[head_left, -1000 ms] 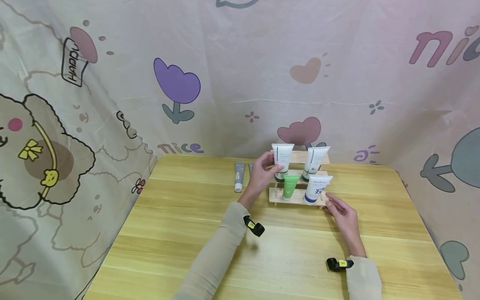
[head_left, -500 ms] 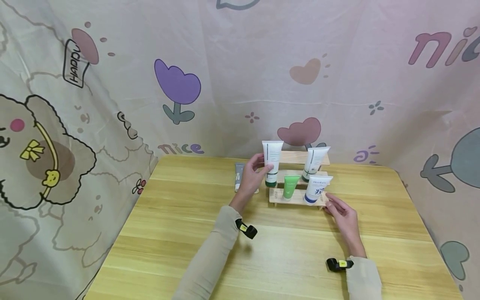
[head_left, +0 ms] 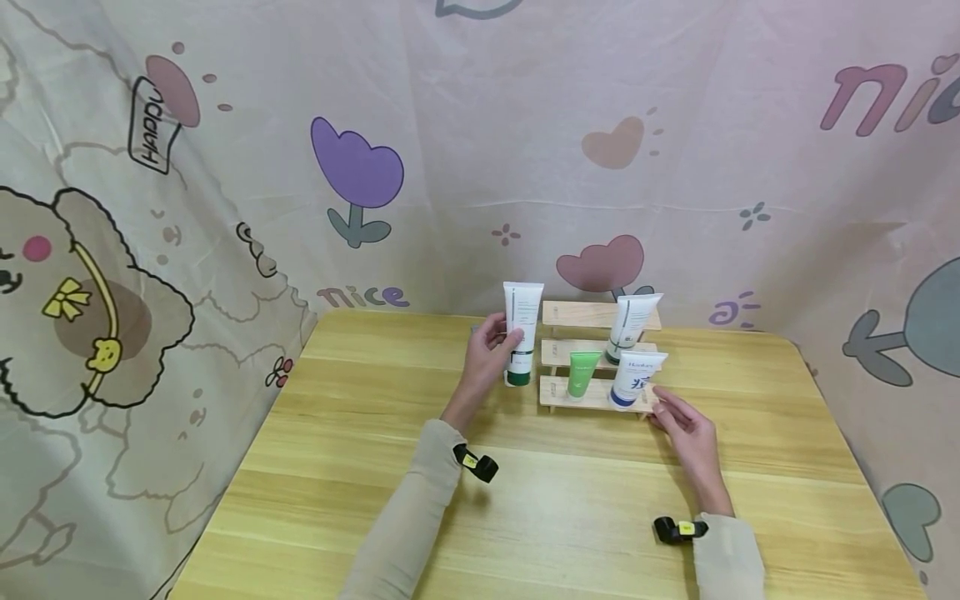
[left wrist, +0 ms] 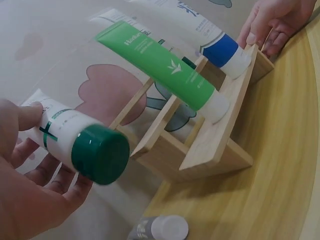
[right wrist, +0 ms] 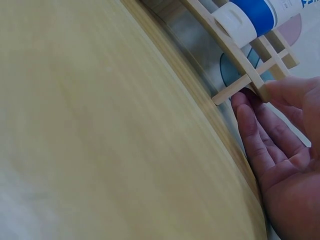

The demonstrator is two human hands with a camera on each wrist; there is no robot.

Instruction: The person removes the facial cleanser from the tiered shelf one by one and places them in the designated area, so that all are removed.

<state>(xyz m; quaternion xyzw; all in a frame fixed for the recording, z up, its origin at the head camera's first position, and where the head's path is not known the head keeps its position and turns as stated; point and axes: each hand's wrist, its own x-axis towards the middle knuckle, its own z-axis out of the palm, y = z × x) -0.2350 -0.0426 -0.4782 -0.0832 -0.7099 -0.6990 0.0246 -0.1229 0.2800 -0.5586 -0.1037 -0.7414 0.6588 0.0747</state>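
Note:
My left hand [head_left: 480, 362] grips a white squeeze tube [head_left: 523, 321] with a dark green cap [left wrist: 102, 155], cap down, just left of a three-tier wooden display rack [head_left: 573, 314]. In the left wrist view the cap is clear of the rack. At the rack's front right corner my right hand [head_left: 690, 437] pinches the end of the lowest tier, thumb above and fingers below. On that tier stand a small green tube [head_left: 581, 375] and a white tube with a blue cap [head_left: 636, 377]. Another white tube [head_left: 632, 321] stands on the middle tier's right side.
A grey tube [left wrist: 145, 229] with a pale cap lies on the wooden table [head_left: 360, 400] left of the rack, mostly hidden behind my left hand in the head view. A printed cloth [head_left: 465, 150] hangs close behind the rack.
My left hand has lifted the white green-capped tube off the middle tier and carried it left, past the rack's left side. My right hand stays at the rack's corner.

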